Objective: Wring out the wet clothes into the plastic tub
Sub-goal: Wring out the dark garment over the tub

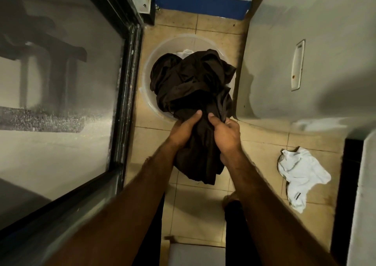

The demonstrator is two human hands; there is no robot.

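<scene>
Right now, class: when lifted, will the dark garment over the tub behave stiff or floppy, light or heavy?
Probably floppy: the dark garment droops in folds from the left hand and right hand. Likely heavy, since both hands grip the bunched cloth over the tub.

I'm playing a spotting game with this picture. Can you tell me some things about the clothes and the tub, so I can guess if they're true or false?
1. The left hand and right hand both grip the dark brown crumpled garment. True.
2. The round clear plastic tub stands on a table. False: it stands on the tan tiled floor.
3. A white crumpled cloth lies on the floor, to the right of the arms. True.
4. Only red clothes show in the tub. False: a bit of white fabric peeks out behind the dark garment.
</scene>
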